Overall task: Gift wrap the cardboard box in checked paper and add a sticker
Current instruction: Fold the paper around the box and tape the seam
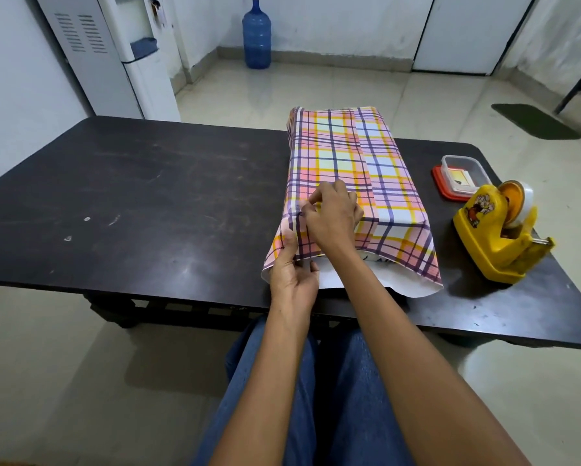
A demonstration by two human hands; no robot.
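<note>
The right hand [332, 215] sits just right of the frame's centre, knuckles up, its fingers curled and pinching a fold of the paper [342, 153] at the near-left top edge of the parcel. Just below it and to the left, the left hand [292, 274] grips the loose paper flap at the same corner, thumb on the checked side and fingers [313, 266] curled against the white underside. The two hands are almost touching.

The paper runs away from the hands toward the upper middle of the frame, with an overlap seam down its top face. The box is almost wholly covered. Only a small pale bit [381, 260] shows in the near end, which is open, the paper jutting past it over the near edge of the worktop [147, 196].

To the right of the parcel, apart from it, stands a yellow tape dispenser [497, 237]. Just beyond that is a clear tub [464, 173] resting on a red lid [437, 181].

The person's legs in blue jeans [342, 391] fill the bottom of the frame. On the floor at upper centre stands a blue water bottle [257, 33], and a white water dispenser [127, 45] stands at upper left.
</note>
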